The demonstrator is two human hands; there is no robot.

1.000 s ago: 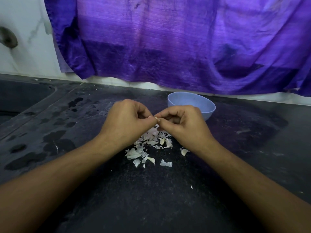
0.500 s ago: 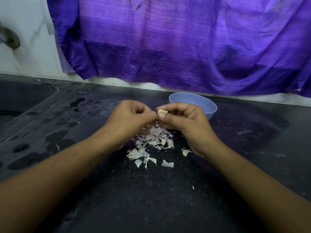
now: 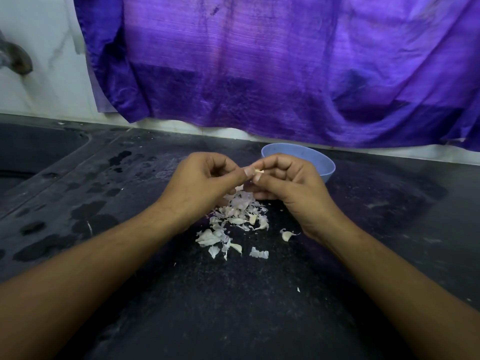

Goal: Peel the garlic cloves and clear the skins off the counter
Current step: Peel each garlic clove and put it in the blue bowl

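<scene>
Your left hand [image 3: 205, 183] and right hand [image 3: 288, 183] meet above the table [image 3: 233, 294], tip to tip. Together they pinch one small pale garlic clove [image 3: 259, 172]. The fingers [image 3: 275, 162] of both hands are curled in, with thumb and forefinger clamped on the clove. Only a sliver of it shows between your nails, so how much skin it carries cannot be told.

Right beneath your hands a heap of skins [image 3: 239, 211] lies on the dark speckled table and spreads toward you. Your knuckles hide its far edge. Some thicker pale bits sit among the flakes, but whether they are cloves or husk cannot be told. One curled piece [image 3: 285, 235] lies apart from the heap, just beside your right wrist.

A blue bowl [image 3: 311, 157] stands behind your right hand, near the back of the table. Your fingers cover its near rim, and you cannot see what it holds.

A purple cloth [image 3: 259, 74] hangs down the wall behind, its hem ending just above the table's back edge. To the left a sink [image 3: 31, 152] is set into the surface, with a tap [image 3: 15, 58] on the white wall above it. Wet patches [image 3: 88, 214] mark the table between the sink and your left forearm.
</scene>
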